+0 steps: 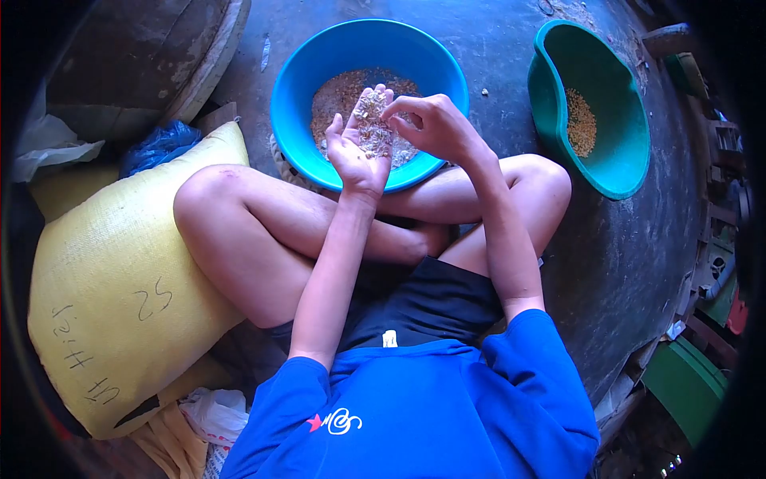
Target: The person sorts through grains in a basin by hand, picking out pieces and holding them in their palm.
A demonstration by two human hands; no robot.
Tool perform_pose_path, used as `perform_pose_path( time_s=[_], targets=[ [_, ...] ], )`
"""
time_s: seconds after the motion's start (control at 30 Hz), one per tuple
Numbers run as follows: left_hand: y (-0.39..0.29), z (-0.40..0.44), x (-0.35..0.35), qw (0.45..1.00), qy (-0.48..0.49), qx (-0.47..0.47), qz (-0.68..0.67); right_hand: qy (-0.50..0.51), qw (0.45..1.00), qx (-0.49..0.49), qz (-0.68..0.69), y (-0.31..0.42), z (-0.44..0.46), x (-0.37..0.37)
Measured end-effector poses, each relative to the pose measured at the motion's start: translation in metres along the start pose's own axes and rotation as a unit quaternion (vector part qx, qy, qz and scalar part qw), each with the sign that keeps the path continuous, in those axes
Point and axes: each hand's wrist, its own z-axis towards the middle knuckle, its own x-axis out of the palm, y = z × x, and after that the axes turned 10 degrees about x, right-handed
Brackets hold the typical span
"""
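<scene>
My left hand [355,164] is held palm up over the near part of a blue basin [443,68], its fingers stretched forward. A small heap of grain mixed with pale chaff [373,136] lies on the palm and fingers. My right hand [440,128] reaches in from the right, thumb and forefinger pinched close above the left fingers. Whatever may be between those fingertips is too small to make out. Inside the basin lies more brownish grain and chaff [339,92]. The basin stands on the floor just in front of my crossed legs.
To the right sits a green scoop-shaped tub [618,148] holding yellowish grain [581,124]. A full yellow sack [136,279] with handwriting leans by my left knee. Behind it are a blue plastic bag [163,148] and a large round container [148,56]. Assorted items line the right edge.
</scene>
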Motion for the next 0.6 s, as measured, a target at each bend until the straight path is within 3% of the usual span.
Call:
perform_pose_path(
  time_s=[0.3,0.4,0.6],
  targets=[
    [0.002,0.001,-0.002,0.999,-0.012,0.000,0.037,0.006,0.996,0.086,-0.015,0.013,0.002,-0.002],
    [0.002,0.000,-0.001,1.000,-0.005,-0.002,0.028,0.010,1.000,-0.001,0.008,-0.006,0.000,0.010],
    [0.000,-0.001,-0.001,0.999,-0.011,-0.005,0.046,-0.037,0.999,0.022,0.011,0.007,0.002,0.006]
  ],
)
